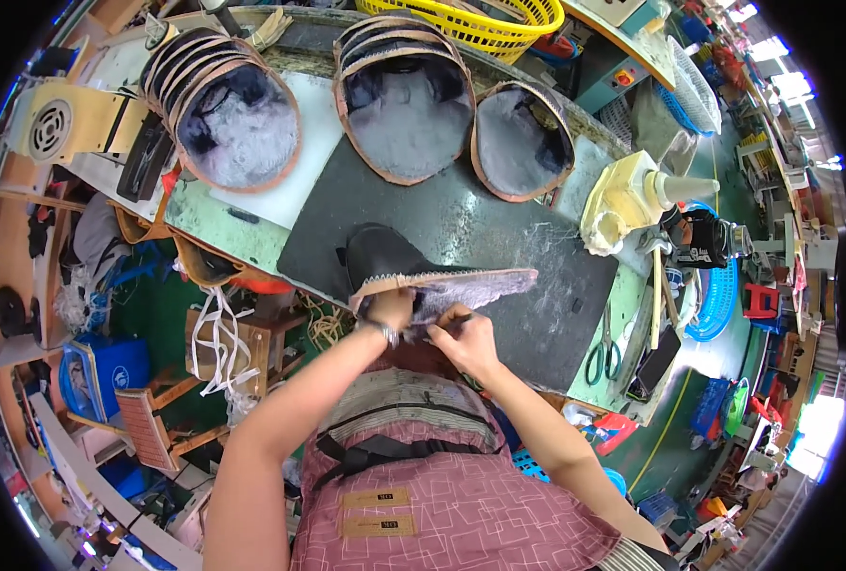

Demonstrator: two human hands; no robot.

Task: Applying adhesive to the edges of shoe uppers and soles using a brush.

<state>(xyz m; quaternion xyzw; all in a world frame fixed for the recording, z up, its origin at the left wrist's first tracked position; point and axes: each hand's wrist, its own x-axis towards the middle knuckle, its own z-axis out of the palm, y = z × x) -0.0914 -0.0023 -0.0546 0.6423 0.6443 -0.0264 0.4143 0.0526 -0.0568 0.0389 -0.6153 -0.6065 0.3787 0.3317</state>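
Head view: at mat (pixel 542 333)'s near edge, my L hand (pixel 391 309) is in boot upper (pixel 380 255), grip hidden, can't tell, my R hand (pixel 468 347) seemingly pinching fleece lining (pixel 472 294), prob. adjusting it, next move likely needing steady hold.

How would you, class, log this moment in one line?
left hand: at opening of black lined piece | right hand: at its near edge | scissors: beside black mat | similar lined pieces: toward far side

A workshop, clearly. Stacked fleece-lined pieces (pixel 237 133) sit at ten o'clock, a glue-type bottle (pixel 627 190) at two, scissors (pixel 607 333) near four.
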